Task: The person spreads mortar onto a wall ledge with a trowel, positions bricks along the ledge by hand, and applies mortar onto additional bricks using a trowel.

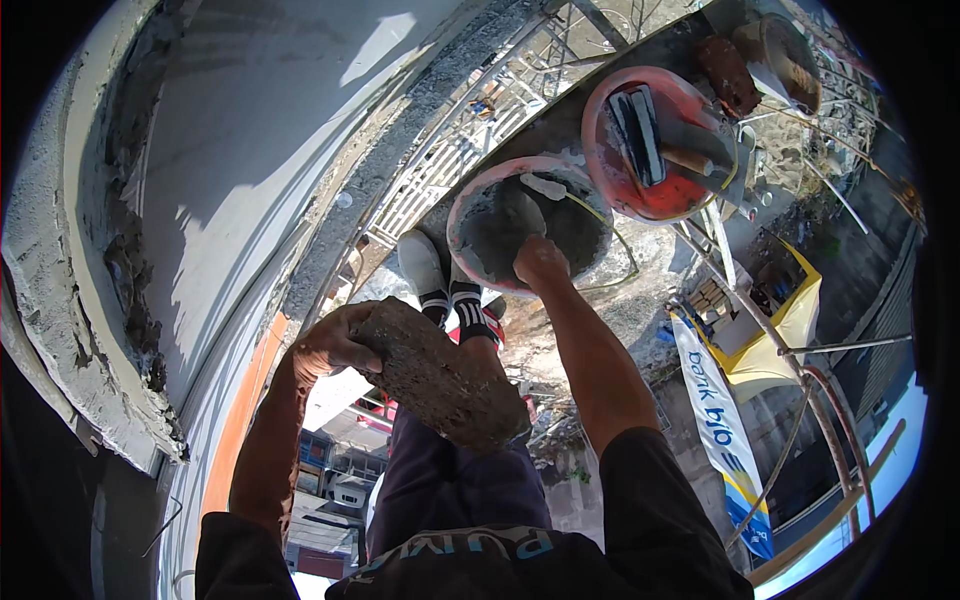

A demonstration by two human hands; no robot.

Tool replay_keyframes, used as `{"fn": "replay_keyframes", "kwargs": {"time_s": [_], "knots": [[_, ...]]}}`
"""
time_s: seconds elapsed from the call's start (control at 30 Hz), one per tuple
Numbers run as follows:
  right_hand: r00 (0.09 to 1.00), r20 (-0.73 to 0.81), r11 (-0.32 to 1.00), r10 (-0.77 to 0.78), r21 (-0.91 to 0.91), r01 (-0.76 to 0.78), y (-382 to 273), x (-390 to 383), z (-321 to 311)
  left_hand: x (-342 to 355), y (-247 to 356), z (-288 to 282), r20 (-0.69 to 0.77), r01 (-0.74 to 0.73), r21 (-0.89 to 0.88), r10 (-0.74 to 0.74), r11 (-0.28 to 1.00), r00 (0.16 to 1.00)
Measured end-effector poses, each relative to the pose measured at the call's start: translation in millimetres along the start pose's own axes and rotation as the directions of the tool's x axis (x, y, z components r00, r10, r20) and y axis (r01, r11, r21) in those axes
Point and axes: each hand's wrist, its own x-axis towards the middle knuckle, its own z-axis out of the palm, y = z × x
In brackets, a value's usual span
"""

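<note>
My left hand [338, 338] is closed round one end of a rough, grey-brown brick [440, 375], held tilted in front of my legs. My right hand [542, 262] is a fist at the near rim of a round, reddish mortar tub [462, 205]. From that fist a trowel [520, 213] reaches into the wet grey mortar [490, 243]; its handle is hidden in my fingers. A pale, mortar-smeared strip [543, 186] lies by the tub's far edge, with a yellowish cord beside it.
A second red tub [600, 150] holds a dark-and-white block and tubes. Behind it are a red-brown brick [728, 76] and a bucket [780, 60]. Scaffold poles [740, 290] and a hanging banner [715, 400] are on the right, over a deep drop. A plastered wall [250, 110] rises on the left.
</note>
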Motion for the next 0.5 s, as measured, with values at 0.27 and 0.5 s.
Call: {"fn": "replay_keyframes", "kwargs": {"time_s": [0.27,0.5], "knots": [[0.913,0.255,0.875,-0.318,0.449,0.18,35.7,-73.6,-39.2,-6.1,0.5,-9.9,-0.06,-0.033,0.057,0.036,0.998,0.998],[0.863,0.263,0.776,-0.432,0.596,0.207,88.8,-148.7,-52.4,-11.4,16.7,0.2,-0.103,0.042,0.051,-0.036,0.998,0.994]]}}
